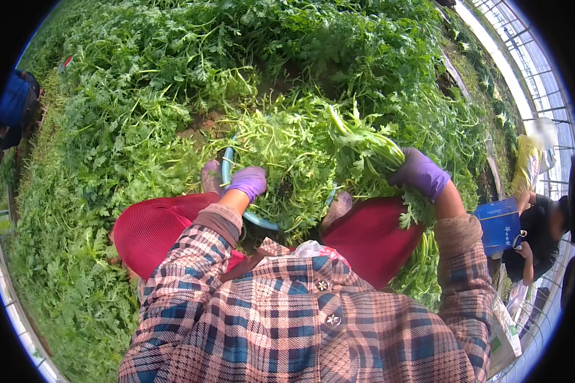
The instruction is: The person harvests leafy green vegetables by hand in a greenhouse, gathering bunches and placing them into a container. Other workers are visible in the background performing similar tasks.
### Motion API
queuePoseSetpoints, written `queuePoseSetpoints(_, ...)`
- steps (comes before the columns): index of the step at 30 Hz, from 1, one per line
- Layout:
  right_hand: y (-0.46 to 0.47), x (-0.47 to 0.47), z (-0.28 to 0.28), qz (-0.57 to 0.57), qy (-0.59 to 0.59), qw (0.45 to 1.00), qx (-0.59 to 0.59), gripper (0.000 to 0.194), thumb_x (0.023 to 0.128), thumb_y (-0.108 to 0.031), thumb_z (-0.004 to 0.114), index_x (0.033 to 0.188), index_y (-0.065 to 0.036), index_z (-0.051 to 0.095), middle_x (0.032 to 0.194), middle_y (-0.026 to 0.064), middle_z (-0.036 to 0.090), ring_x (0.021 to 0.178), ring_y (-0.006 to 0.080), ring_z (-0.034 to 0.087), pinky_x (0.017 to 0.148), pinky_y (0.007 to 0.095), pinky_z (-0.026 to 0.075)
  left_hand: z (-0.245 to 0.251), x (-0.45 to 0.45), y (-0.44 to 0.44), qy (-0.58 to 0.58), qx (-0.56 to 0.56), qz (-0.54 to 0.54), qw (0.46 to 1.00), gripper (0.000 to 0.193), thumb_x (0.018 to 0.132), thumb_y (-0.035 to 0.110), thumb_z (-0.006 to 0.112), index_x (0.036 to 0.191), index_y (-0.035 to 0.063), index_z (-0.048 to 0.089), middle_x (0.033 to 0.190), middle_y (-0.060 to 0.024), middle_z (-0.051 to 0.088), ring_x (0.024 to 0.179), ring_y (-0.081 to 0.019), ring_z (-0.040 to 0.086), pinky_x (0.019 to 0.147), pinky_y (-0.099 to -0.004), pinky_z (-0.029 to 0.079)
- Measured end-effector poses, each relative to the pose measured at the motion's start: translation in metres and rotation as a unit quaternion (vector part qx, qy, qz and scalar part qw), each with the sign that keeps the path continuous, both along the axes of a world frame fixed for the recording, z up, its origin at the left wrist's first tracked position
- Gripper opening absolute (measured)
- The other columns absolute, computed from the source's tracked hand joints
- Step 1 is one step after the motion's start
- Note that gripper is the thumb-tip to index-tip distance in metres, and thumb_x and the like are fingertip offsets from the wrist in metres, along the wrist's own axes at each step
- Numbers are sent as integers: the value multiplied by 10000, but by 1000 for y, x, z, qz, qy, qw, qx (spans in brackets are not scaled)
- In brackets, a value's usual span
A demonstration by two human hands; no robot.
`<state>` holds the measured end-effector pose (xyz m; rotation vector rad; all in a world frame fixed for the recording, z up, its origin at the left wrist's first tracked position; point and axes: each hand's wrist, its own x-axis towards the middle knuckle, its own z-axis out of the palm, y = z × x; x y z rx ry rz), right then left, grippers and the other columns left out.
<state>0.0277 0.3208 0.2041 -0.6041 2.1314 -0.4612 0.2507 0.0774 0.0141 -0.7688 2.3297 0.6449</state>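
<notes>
Purple gloves cover both hands. My right hand (419,173) is closed around a bunch of leafy greens with pale stems (371,143), whose stems point up and to the left. Between my knees lies a blue round rim (227,165), apparently of a basket, heaped with loose cut greens (282,153). My left hand (247,183) is at the left side of this heap, just inside the rim; its fingertips are partly hidden, and whether it grips anything does not show.
Dense leafy plants (100,158) surround me. At the right, a person (536,239) holds a blue box (499,225) near a yellow sack (525,165). Another person in blue (14,103) is at the far left. A greenhouse frame (532,57) curves along the right edge.
</notes>
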Motion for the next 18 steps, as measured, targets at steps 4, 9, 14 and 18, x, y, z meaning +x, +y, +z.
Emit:
queuePoseSetpoints(4,3,-22,0,-17,-37,998,53,303,685,-1,729,976,27,650,827,87,692,706,131,650,643,283,527,-41,10,13,-18,-9,-83,996,315,773,148,579,1065,68,666,1081,-186,646,1012,-350,626,863,-432,498)
queuePoseSetpoints(9,17,-46,1,8,-101,995,-21,166,779,-55,694,925,23,680,792,121,708,673,161,666,634,290,536,-39,6,9,-4,-2,-135,991,410,726,221,651,1131,154,646,1060,-156,652,1000,-358,618,855,-434,500)
queuePoseSetpoints(14,25,-70,1,168,-69,983,22,188,849,-183,669,899,-11,728,825,74,719,759,121,660,741,272,526,-19,0,9,175,550,245,779,431,853,184,680,1212,-21,559,959,-94,677,738,-129,634,640,-273,528)
queuePoseSetpoints(18,34,-74,4,159,-65,985,16,225,847,-221,682,921,-13,726,842,80,720,759,122,661,744,284,531,26,-6,-5,235,427,352,799,395,853,242,689,1151,3,591,788,-39,655,568,-87,576,453,-221,426)
